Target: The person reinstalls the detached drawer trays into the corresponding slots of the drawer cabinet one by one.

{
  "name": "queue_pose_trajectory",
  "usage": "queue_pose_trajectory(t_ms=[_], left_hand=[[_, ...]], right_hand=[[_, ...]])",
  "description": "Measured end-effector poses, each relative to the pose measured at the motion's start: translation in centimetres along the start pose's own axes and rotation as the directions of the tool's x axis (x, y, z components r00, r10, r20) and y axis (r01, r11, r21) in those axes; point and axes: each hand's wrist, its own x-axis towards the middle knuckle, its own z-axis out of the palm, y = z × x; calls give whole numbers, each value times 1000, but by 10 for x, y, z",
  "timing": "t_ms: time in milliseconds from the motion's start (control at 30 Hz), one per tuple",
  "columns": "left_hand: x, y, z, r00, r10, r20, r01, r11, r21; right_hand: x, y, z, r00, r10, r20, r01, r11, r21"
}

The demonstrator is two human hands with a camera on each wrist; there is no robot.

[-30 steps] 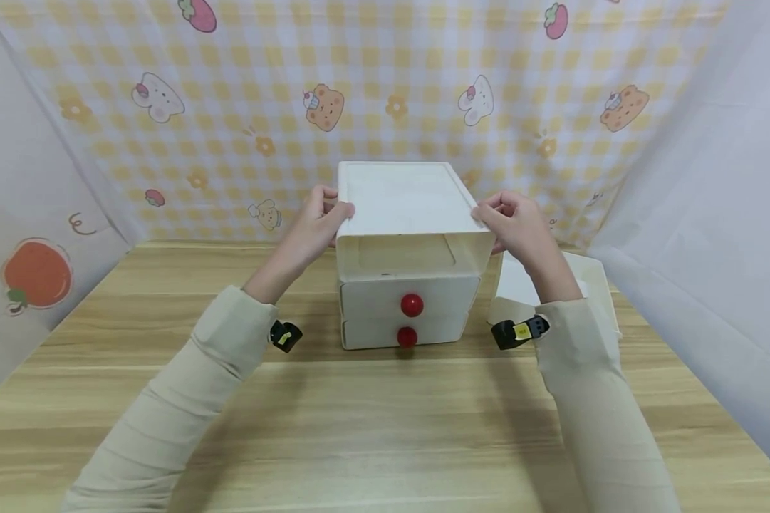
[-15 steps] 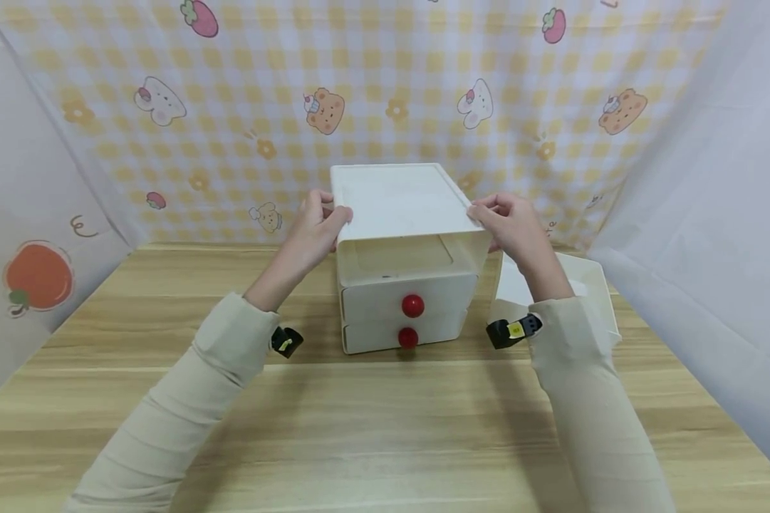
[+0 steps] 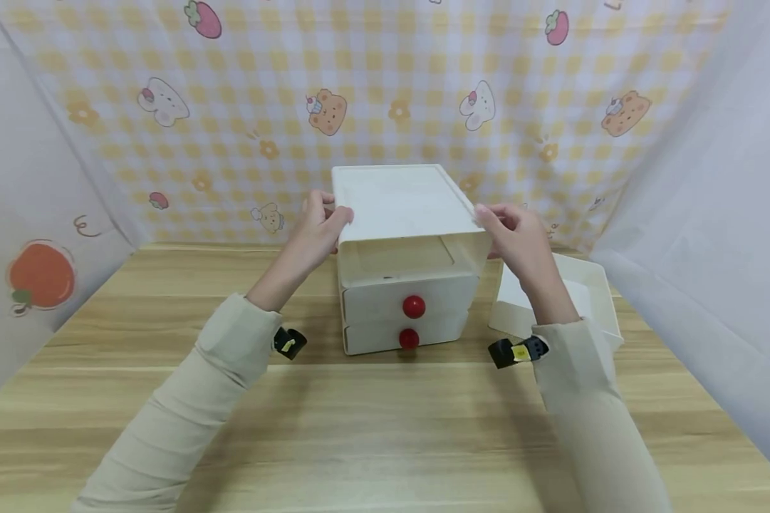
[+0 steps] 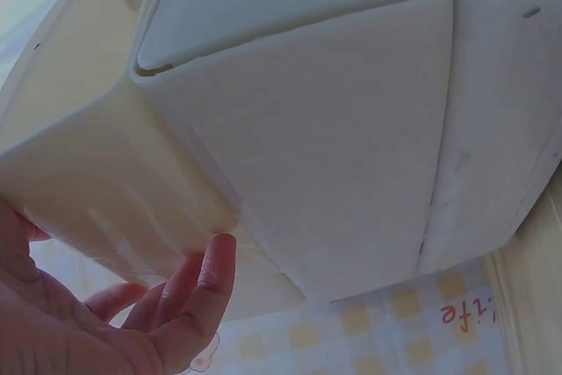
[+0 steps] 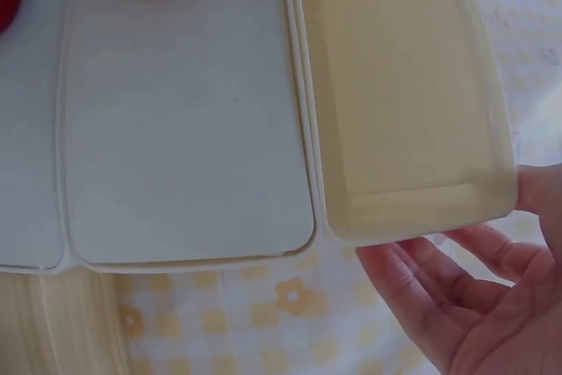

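Observation:
A white drawer unit stands on the table, with two closed drawers, the upper drawer (image 3: pixel 372 305) and the lower drawer (image 3: pixel 375 338), each with a red round knob. On them sits an open-fronted white drawer casing (image 3: pixel 397 199) with no drawer inside. My left hand (image 3: pixel 314 228) grips its left upper edge, thumb on top; the left wrist view shows the fingertips (image 4: pixel 221 256) against its side wall. My right hand (image 3: pixel 518 234) holds the right upper edge, thumb on top, and in the right wrist view its fingers (image 5: pixel 399 283) lie along the outer side.
A loose white drawer (image 3: pixel 599 296) lies on the table to the right, partly behind my right forearm. Behind the unit hangs a yellow checked cloth (image 3: pixel 385 85), and white cloth (image 3: pixel 711 235) lines the right side. Wooden table (image 3: pixel 372 427) extends in front.
The casing's back has shifted slightly left, so it sits a little turned. My right hand has gone slightly lower and its fingers have shifted on the edge. The left hand keeps its hold.

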Motion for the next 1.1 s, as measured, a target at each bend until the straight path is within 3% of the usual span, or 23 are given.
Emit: queue_pose_trajectory(t_ms=[233,367,667,800,933,1100], left_hand=[[0,0,1,1000,-21,6,21,1000,-4],[0,1,-1,1000,-7,3,7,1000,2],[1,0,0,1000,-7,-2,7,1000,7],[0,-1,-1,1000,-17,4,17,1000,16],[0,-1,-1,1000,-24,6,24,1000,19],[0,-1,-1,1000,-13,3,13,1000,19]], right_hand=[[-21,10,-16,999,-37,-37,38,998,42],[-33,18,-32,994,-49,-93,46,998,-34],[-44,55,-74,983,59,-174,-96,973,-211],[-43,76,-89,983,93,-156,-133,953,-271],[-40,99,-104,985,151,-84,-169,936,-310],[-35,127,-124,955,295,26,-265,892,-366]])
